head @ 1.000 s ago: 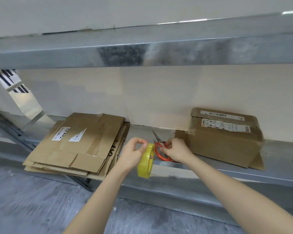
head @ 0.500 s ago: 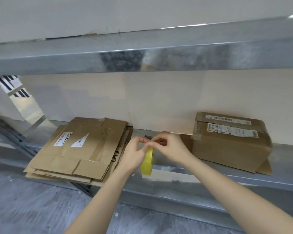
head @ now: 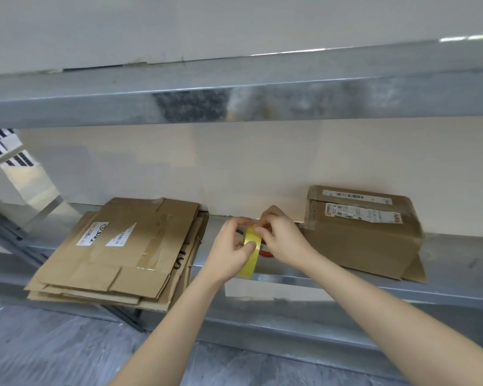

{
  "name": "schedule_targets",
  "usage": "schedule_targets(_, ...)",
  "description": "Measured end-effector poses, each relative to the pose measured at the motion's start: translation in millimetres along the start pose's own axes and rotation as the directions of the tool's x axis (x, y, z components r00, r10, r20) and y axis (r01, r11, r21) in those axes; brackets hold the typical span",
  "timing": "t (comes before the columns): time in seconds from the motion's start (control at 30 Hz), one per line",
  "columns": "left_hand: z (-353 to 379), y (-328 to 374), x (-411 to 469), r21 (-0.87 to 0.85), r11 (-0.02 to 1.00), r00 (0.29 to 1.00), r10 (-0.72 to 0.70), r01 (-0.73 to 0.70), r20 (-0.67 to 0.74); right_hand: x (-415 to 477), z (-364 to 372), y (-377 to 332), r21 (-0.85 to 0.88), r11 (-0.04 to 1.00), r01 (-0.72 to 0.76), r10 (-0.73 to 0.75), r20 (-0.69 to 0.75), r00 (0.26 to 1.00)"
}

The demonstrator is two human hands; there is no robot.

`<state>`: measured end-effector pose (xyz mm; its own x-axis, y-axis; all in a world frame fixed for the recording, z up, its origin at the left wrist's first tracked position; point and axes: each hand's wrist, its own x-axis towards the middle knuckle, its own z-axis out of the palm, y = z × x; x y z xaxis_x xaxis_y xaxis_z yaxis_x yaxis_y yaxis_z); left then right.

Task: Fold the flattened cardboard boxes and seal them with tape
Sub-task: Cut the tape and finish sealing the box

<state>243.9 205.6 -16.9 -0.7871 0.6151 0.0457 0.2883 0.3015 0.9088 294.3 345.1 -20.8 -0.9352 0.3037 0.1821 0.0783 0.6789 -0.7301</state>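
A yellow tape roll [head: 250,253] stands on edge above the metal shelf's front lip. My left hand [head: 233,250] grips the roll from the left, thumb across its band. My right hand [head: 280,238] pinches at the roll's top edge with curled fingers. A stack of flattened cardboard boxes [head: 120,252] lies on the shelf to the left. A folded, taped cardboard box [head: 360,232] with white labels sits on the right. Red scissors [head: 265,253] peek out behind the roll, mostly hidden by my right hand.
The metal shelf [head: 457,263] runs left to right, with a second metal shelf [head: 234,96] close overhead. A pale wall backs the shelf. The grey floor [head: 53,344] lies below at the left.
My right hand left the red scissors and came to the top of the tape roll. The left hand kept hold of the roll. The view shifted slightly.
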Motion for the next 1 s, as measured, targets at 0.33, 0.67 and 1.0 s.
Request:
schedule_targets(0.33,17.4,1.6,8.6,-0.079,0.995,0.997,-0.064,0.067,0.045,-13.2,-11.8,6.5,-0.112,0.992,0.056,-0.059,-0.021,0.998)
schedule_targets(0.67,17.8,0.0,10.4,-0.039,0.999,0.996,0.038,-0.036,0.075,-7.0,-15.5,3.3,0.245,0.964,-0.104,0.139,-0.129,0.982)
schedule_targets(1.0,17.6,-7.0,19.6,-0.034,0.997,0.997,0.070,-0.069,0.033,-6.6,-9.9,-1.5,-0.063,0.998,0.023,-0.026,-0.044,0.999)
